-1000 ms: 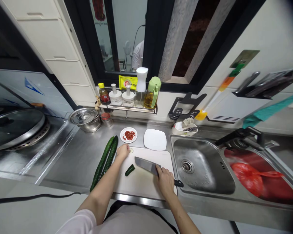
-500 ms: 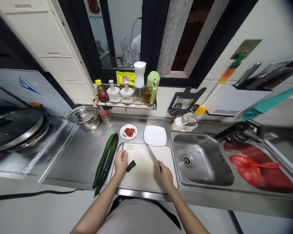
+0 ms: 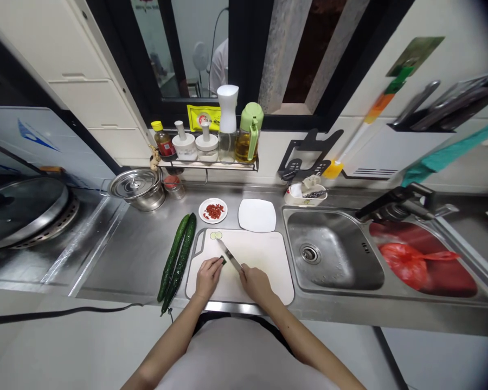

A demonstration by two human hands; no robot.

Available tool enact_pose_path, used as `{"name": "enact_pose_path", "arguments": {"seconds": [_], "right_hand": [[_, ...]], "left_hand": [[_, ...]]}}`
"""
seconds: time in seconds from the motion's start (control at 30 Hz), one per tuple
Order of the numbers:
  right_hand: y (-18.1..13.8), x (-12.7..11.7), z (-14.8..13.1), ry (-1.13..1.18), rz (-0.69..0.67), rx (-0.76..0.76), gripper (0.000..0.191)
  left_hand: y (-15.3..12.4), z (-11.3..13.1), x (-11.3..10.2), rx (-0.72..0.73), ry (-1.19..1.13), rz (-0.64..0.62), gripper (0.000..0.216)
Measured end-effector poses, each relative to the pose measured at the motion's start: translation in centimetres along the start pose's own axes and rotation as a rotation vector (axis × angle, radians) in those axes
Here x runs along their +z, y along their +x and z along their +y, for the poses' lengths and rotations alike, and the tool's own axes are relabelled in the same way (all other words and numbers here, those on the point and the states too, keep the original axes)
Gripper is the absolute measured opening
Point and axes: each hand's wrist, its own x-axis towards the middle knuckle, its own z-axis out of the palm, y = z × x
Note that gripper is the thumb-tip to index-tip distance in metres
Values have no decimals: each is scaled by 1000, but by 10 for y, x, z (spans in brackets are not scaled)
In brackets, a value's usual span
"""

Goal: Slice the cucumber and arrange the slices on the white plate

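Note:
A white cutting board (image 3: 260, 254) lies on the steel counter in front of me. My left hand (image 3: 207, 277) is closed on a short cucumber piece (image 3: 223, 261), of which only a green tip shows past the fingers. My right hand (image 3: 255, 284) grips the handle of a cleaver (image 3: 229, 254), whose blade stands on edge right beside the cucumber piece. Two thin cucumber slices (image 3: 216, 235) lie at the board's far left corner. Two whole cucumbers (image 3: 178, 261) lie just left of the board.
A small plate of red chilli bits (image 3: 213, 210) and an empty white square plate (image 3: 257, 215) sit behind the board. To the right is a sink (image 3: 329, 254), then a basin with a red bag (image 3: 410, 259). A steel pot (image 3: 136, 188) and a bottle shelf (image 3: 211, 157) stand at the back left.
My left hand came back from the far corner, where slices now lie, and closed over the cucumber piece. The cleaver turned from flat to on edge and moved left to the piece.

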Motion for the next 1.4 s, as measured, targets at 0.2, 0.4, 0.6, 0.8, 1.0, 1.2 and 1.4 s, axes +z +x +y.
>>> {"name": "enact_pose_path", "arguments": {"seconds": [0.2,0.4,0.6,0.8,1.0,1.2,1.4], "right_hand": [[1,2,-12,-33,-58,-30,30],[1,1,-17,-25,-79,-25,31],[-2,5,-21,-61,-78,-24,29],[0,12,-26,-107,-94,-51,27],[0,16,-29,-95,-73,-63,25],[2,14,-29,-59,-81,-56,25],[6,12,-29,-55,-62,-71,26]], "left_hand": [[-1,-5,3,14,6,-15,27],[0,-6,4,14,18,-21,27],[0,-6,4,4,16,-34,25],[0,-7,4,-6,11,-34,23],[0,-8,4,-12,10,-38,23],[0,-8,5,-15,16,-46,22],[0,-9,6,-4,18,-35,21]]}}
